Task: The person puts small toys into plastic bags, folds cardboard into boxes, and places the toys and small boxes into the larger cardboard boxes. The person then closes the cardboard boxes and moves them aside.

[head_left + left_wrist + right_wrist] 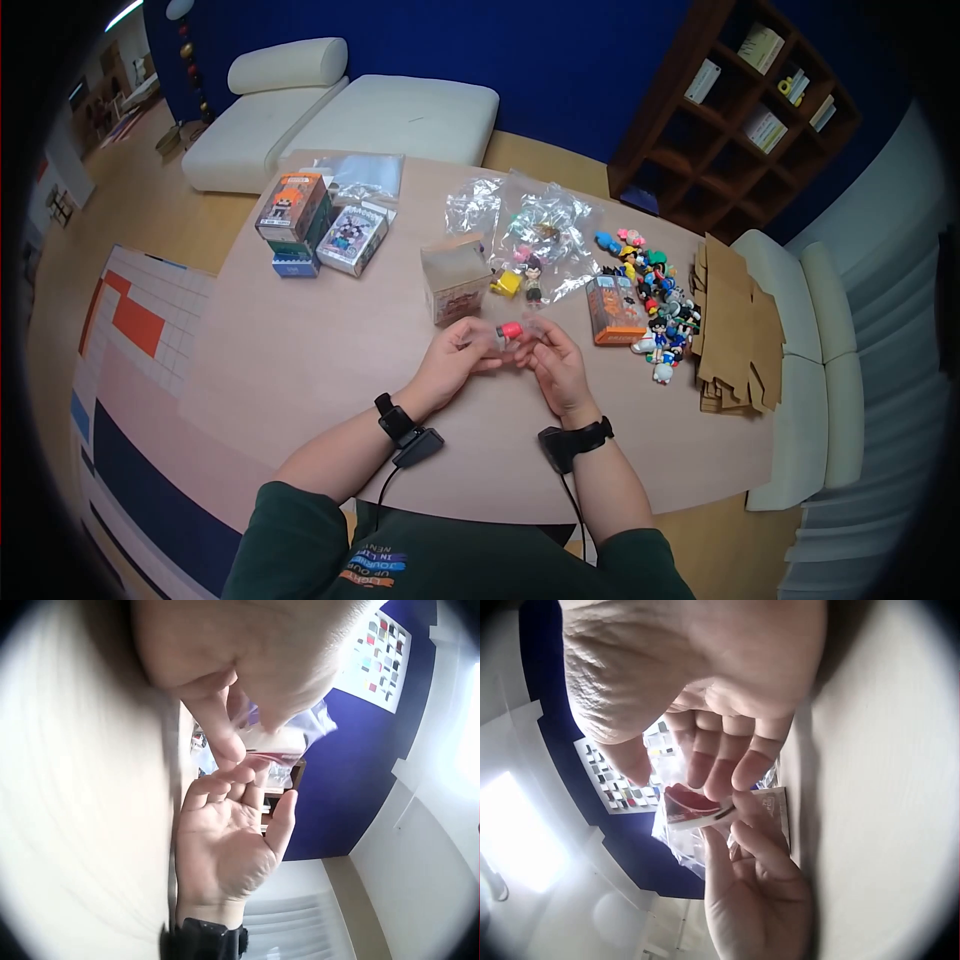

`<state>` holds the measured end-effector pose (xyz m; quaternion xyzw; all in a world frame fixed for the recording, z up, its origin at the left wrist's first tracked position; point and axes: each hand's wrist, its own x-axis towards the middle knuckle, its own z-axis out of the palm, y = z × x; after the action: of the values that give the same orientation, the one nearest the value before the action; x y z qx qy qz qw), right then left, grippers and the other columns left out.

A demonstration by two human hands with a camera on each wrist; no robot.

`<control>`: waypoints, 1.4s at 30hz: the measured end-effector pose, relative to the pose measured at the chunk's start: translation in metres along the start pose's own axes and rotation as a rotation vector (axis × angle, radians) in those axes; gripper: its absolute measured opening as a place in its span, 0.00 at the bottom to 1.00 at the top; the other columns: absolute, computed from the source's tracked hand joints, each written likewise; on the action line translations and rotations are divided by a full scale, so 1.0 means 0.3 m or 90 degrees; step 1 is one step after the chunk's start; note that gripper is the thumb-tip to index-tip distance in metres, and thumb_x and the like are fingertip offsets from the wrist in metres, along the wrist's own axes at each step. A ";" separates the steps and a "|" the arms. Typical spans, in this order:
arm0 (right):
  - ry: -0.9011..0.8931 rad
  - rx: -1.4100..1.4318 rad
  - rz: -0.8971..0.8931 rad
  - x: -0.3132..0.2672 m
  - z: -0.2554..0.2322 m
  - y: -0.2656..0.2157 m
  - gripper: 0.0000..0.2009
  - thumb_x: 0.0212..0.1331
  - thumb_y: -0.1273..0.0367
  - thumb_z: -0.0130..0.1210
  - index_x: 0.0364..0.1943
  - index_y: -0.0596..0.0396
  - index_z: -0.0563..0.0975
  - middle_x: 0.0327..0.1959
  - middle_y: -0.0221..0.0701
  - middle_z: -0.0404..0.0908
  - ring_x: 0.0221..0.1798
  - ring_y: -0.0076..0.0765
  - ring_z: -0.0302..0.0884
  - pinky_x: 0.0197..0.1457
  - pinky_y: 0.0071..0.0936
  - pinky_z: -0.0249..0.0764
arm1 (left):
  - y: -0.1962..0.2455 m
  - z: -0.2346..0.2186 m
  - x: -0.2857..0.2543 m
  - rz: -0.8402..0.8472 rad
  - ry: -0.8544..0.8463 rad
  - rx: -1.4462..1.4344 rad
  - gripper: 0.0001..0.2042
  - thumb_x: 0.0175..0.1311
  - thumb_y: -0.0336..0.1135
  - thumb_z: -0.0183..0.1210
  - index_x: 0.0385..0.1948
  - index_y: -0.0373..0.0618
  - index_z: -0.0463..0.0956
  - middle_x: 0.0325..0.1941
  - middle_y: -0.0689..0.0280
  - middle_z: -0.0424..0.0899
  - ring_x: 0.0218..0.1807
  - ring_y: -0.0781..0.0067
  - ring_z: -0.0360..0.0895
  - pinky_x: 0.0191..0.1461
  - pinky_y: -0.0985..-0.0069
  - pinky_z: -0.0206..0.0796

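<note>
A small clear plastic bag (319,724) with a red-and-white piece (691,801) in it is between both hands. My left hand (455,360) pinches it between thumb and fingers. From the other side, my right hand (556,368) meets it with fingers only loosely bent, the fingertips right at the red piece and the thumb standing apart. What the red piece is, I cannot tell. Just beyond the hands stand an opened box (456,285), a yellow figure (507,284) and a dark-haired figurine (534,280).
Crumpled clear bags (545,215) lie behind the figures. To the right are an orange box (615,312), a heap of small figurines (655,280) and flattened cardboard (735,330). Stacked boxes (293,225) and a white patterned box (354,238) occupy the table's far left.
</note>
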<state>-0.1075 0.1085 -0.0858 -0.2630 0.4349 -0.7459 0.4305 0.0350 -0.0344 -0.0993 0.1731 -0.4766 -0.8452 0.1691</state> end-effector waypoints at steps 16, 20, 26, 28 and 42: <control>-0.041 -0.305 -0.141 0.001 0.022 0.005 0.12 0.60 0.77 0.64 0.47 0.58 0.78 0.50 0.31 0.75 0.58 0.24 0.73 0.57 0.24 0.74 | -0.026 0.018 0.005 0.047 0.063 0.038 0.07 0.68 0.24 0.61 0.42 0.39 0.73 0.38 0.67 0.83 0.36 0.80 0.83 0.39 0.84 0.78; -0.051 -0.265 -0.006 -0.015 0.017 -0.004 0.18 0.60 0.78 0.63 0.53 0.55 0.73 0.50 0.30 0.78 0.60 0.25 0.74 0.58 0.26 0.76 | -0.030 -0.005 0.002 0.027 -0.006 0.094 0.08 0.69 0.25 0.61 0.45 0.38 0.74 0.40 0.68 0.81 0.41 0.78 0.83 0.44 0.81 0.79; 0.050 0.041 -0.058 0.008 -0.020 0.002 0.16 0.62 0.80 0.57 0.52 0.50 0.71 0.46 0.28 0.78 0.52 0.23 0.76 0.56 0.26 0.74 | 0.103 -0.036 -0.049 0.362 0.168 0.444 0.13 0.65 0.27 0.62 0.50 0.39 0.78 0.43 0.66 0.77 0.37 0.80 0.77 0.38 0.82 0.68; 0.057 0.104 -0.069 0.004 -0.011 -0.018 0.16 0.62 0.81 0.55 0.52 0.49 0.71 0.45 0.26 0.77 0.48 0.23 0.76 0.55 0.26 0.73 | 0.129 -0.087 -0.037 0.527 0.309 0.499 0.19 0.63 0.25 0.65 0.56 0.44 0.73 0.47 0.67 0.74 0.41 0.80 0.73 0.43 0.84 0.65; -0.105 -0.532 -0.387 0.083 0.256 -0.149 0.12 0.60 0.78 0.61 0.47 0.56 0.75 0.46 0.32 0.81 0.52 0.29 0.80 0.54 0.29 0.76 | 0.125 -0.070 0.014 0.159 0.016 0.295 0.44 0.58 0.24 0.70 0.75 0.44 0.50 0.53 0.60 0.80 0.54 0.74 0.79 0.55 0.73 0.72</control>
<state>-0.0792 0.0655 -0.0092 -0.5845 0.5641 -0.5770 0.0854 0.0455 -0.0704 -0.0776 0.1575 -0.6728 -0.6839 0.2341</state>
